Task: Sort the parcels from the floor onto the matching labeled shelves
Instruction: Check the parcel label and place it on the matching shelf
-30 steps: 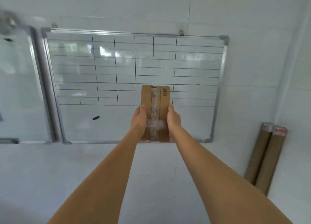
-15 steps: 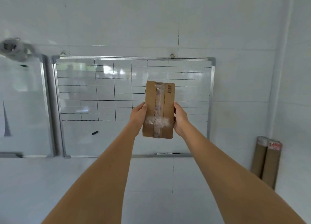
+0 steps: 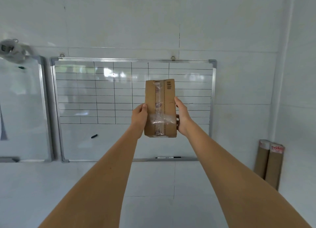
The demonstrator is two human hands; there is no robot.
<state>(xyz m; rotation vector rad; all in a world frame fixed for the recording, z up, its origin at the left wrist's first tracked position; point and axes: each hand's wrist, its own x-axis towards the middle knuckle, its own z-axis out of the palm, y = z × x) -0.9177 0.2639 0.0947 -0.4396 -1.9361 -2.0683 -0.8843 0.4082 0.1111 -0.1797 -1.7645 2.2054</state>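
Item held: one cardboard parcel (image 3: 160, 108), upright, raised at arm's length in front of the gridded whiteboard (image 3: 133, 108), covering part of its right-hand columns. Clear tape runs down the parcel's middle and around its lower part; a barcode sits near its top right corner.

Handling, as judged: stiff-walled, small enough to be light, no sagging or crushing visible. The taped bands look slick; bare cardboard on the long sides offers the better purchase. Contents unknown, so fragility cannot be ruled out.

Grip: left hand (image 3: 139, 119) flat against the left side, thumb on the front edge. Right hand (image 3: 183, 118) cupped against the right side, fingers wrapping behind. Both hands clamp the parcel between them at its lower half.

No shelf or shelf label is in view; two cardboard tubes (image 3: 269, 162) stand right of the whiteboard.
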